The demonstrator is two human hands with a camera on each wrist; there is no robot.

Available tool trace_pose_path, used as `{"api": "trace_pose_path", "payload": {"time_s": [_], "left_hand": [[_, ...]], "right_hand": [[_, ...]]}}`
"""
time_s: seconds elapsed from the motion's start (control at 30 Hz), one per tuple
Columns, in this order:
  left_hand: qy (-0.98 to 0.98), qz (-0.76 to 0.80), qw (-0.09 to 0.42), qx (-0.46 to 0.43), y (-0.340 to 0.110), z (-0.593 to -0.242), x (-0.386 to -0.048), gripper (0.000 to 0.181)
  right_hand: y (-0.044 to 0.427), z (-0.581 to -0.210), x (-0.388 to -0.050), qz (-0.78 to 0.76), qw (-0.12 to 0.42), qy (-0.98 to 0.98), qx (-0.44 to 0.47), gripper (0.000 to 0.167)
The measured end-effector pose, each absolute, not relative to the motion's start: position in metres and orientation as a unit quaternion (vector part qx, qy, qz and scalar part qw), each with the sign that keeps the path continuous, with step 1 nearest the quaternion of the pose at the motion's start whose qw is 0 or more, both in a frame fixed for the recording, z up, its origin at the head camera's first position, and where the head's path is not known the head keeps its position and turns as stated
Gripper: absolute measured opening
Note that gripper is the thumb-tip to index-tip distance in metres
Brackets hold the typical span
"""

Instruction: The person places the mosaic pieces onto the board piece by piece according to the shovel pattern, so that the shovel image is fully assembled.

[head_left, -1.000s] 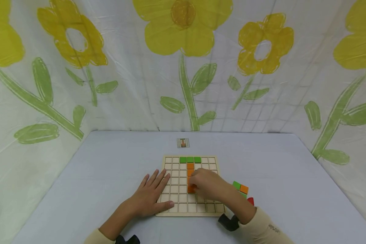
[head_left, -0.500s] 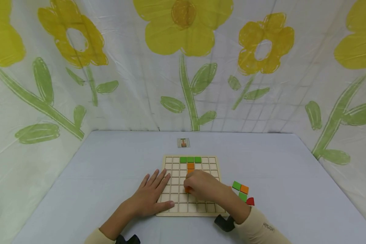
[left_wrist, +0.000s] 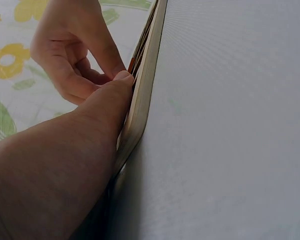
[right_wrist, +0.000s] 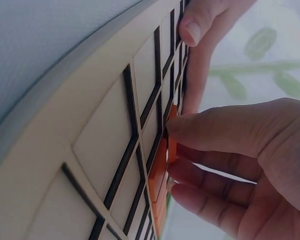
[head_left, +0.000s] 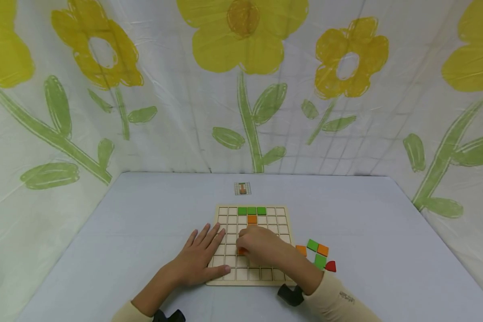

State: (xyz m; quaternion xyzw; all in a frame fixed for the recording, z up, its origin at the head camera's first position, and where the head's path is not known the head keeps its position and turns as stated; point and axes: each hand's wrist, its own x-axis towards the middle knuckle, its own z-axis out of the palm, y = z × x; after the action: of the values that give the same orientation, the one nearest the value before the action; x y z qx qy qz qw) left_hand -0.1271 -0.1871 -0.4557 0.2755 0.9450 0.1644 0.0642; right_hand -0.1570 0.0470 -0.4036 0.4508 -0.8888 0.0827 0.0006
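A wooden grid board [head_left: 251, 283] lies on the table. Across its left side rests my left hand [head_left: 199, 257], fingers straight and spread, with the thumb along the lower squares. Over the board's middle, my right hand [head_left: 261, 245] pinches an orange square tile [right_wrist: 173, 132] between thumb and fingers. This tile is tilted at the grid, beside a column of set orange tiles [right_wrist: 158, 167] in the right wrist view. In the top row sit green tiles [head_left: 252, 210], with an orange tile [head_left: 252, 219] below the middle one. My right hand hides the squares beneath it.
Right of the board lie loose tiles: an orange one [head_left: 301, 250], another orange one [head_left: 323, 249], green ones [head_left: 312, 245] and a red rounded piece [head_left: 330, 266]. A small pattern card [head_left: 243, 188] lies beyond the board. A flowered curtain [head_left: 165, 134] hangs behind the table.
My right hand has shifted left across the board, with an orange tile showing at its fingertips. More loose tiles beside the board have come into sight. My left hand has stayed put.
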Motion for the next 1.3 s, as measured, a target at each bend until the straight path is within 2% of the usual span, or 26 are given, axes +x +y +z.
{"api": "trace_pose_path", "payload": {"time_s": [0.33,0.53,0.6,0.73,0.8,0.87,1.0,1.07,1.17,1.3], "left_hand": [[0.947,0.160,0.068,0.269,-0.186,-0.458,-0.128,0.101],[0.946,0.167,0.068,0.270,-0.186,-0.456,-0.127,0.100],[0.946,0.166,0.068,0.269,-0.186,-0.456,-0.127,0.101],[0.946,0.169,0.061,0.270,-0.186,-0.456,-0.126,0.100],[0.946,0.168,0.060,0.271,-0.186,-0.455,-0.126,0.100],[0.946,0.168,0.064,0.271,-0.186,-0.453,-0.126,0.100],[0.944,0.172,0.070,0.273,-0.185,-0.448,-0.125,0.097],[0.942,0.176,0.072,0.276,-0.185,-0.445,-0.124,0.096],[0.941,0.176,0.074,0.279,-0.185,-0.442,-0.124,0.095],[0.941,0.172,0.076,0.281,-0.185,-0.443,-0.124,0.095]], "right_hand": [[0.043,-0.405,-0.153,0.077,0.014,-0.891,0.447,0.008],[0.049,-0.404,-0.141,0.052,-0.002,-0.900,0.433,0.006],[0.054,-0.403,-0.134,0.034,-0.021,-0.900,0.434,0.018],[0.067,-0.402,-0.119,-0.004,-0.067,-0.896,0.438,0.057],[0.074,-0.402,-0.113,0.002,-0.086,-0.898,0.433,0.065],[0.082,-0.401,-0.107,0.017,-0.083,-0.897,0.435,0.061],[0.101,-0.398,-0.103,0.080,-0.035,-0.896,0.436,0.023],[0.113,-0.397,-0.104,0.105,-0.005,-0.897,0.429,0.012],[0.131,-0.395,-0.107,0.112,0.021,-0.909,0.402,0.023],[0.150,-0.396,-0.110,0.075,0.044,-0.931,0.354,0.017]]}}
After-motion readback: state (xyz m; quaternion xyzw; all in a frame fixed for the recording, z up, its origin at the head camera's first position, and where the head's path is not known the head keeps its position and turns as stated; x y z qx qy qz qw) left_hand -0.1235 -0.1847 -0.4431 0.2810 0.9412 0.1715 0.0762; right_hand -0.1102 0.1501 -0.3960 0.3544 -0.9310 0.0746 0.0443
